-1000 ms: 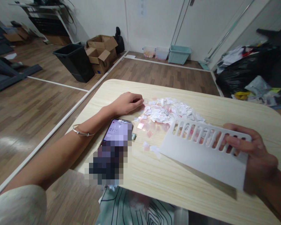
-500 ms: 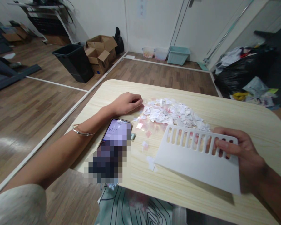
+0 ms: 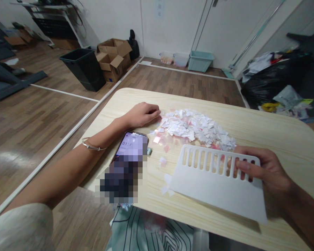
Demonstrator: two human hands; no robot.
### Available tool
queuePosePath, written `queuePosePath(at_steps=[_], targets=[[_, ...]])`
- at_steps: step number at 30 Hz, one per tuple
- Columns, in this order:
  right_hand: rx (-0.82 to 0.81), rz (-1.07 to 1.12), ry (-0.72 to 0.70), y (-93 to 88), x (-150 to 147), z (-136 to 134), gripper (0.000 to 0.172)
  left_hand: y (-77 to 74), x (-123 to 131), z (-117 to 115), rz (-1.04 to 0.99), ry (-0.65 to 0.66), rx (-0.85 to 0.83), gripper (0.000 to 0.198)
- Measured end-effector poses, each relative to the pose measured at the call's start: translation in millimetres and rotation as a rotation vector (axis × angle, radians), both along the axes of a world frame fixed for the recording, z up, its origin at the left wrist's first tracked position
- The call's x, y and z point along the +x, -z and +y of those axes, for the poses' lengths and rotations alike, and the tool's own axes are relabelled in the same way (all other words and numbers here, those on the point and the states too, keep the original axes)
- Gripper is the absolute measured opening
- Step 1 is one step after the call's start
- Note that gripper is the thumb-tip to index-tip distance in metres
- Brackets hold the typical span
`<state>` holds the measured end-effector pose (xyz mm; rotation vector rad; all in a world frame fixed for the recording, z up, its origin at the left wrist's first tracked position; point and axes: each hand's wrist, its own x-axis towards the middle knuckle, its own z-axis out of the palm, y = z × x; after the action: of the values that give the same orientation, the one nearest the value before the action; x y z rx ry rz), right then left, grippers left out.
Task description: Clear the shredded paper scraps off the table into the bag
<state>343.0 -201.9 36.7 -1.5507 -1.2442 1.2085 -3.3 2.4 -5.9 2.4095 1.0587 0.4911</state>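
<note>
Our right hand (image 3: 261, 170) is closed on the right end of a white slotted plastic board (image 3: 217, 186), thumb on the near face and fingers behind it, showing through the row of slots along its upper edge. We hold the board tilted, with its long lower edge on the table (image 3: 264, 120) and its slotted edge just beside the near side of the pile of paper scraps (image 3: 196, 126).

Our left hand (image 3: 142, 115) rests on the table at the left edge of that pile, fingers curled in loosely with the fingertips touching the outermost scraps; we cannot tell whether anything is pinched between them. A thin bracelet (image 3: 90, 146) sits on that forearm.

The pile is white and pale pink bits, heaped at the middle of the table between our two hands. A few loose scraps (image 3: 166, 183) lie by the board's lower left corner. A phone (image 3: 133, 148) lies near the table's left edge, beside our left forearm.

On the floor beyond stand a black bin (image 3: 85, 68), open cardboard boxes (image 3: 112, 57) and a teal tub (image 3: 200, 60).
</note>
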Motion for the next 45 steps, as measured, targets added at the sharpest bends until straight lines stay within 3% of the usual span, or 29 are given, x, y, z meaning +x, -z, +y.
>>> queuePosePath(at_steps=[5, 13, 22, 28, 33, 37, 40, 45], targets=[[0.013, 0.013, -0.001, 4.1, 7.0, -0.2, 0.046, -0.2, 0.3, 0.2, 0.004, -0.002, -0.007, 0.033], [0.013, -0.025, -0.161, -0.3, 4.9, 4.9, 0.045, -1.8, 0.7, -0.5, 0.014, -0.004, -0.016, 0.033], [-0.074, 0.041, 0.046, -0.5, 7.0, -1.9, 0.053, 0.2, 0.2, 0.9, 0.006, -0.003, -0.012, 0.032], [-0.044, -0.044, -0.166, -4.5, 0.4, -1.2, 0.055, -1.9, 1.1, -0.8, 0.003, -0.005, -0.004, 0.033], [0.006, -0.001, -0.07, 2.6, 10.0, 3.2, 0.058, -0.8, 1.0, -0.7, 0.009, -0.01, -0.004, 0.034], [-0.019, -0.064, -0.213, 2.8, 12.8, 2.2, 0.051, -0.7, 1.3, -0.2, 0.016, -0.011, -0.013, 0.034], [-0.064, -0.09, -0.271, -0.3, 8.2, -2.2, 0.055, -1.2, 1.8, -0.2, 0.018, -0.012, -0.011, 0.033], [-0.092, -0.012, -0.171, -6.0, 3.1, -5.4, 0.058, -1.9, 1.9, -0.7, 0.01, -0.012, -0.009, 0.033]])
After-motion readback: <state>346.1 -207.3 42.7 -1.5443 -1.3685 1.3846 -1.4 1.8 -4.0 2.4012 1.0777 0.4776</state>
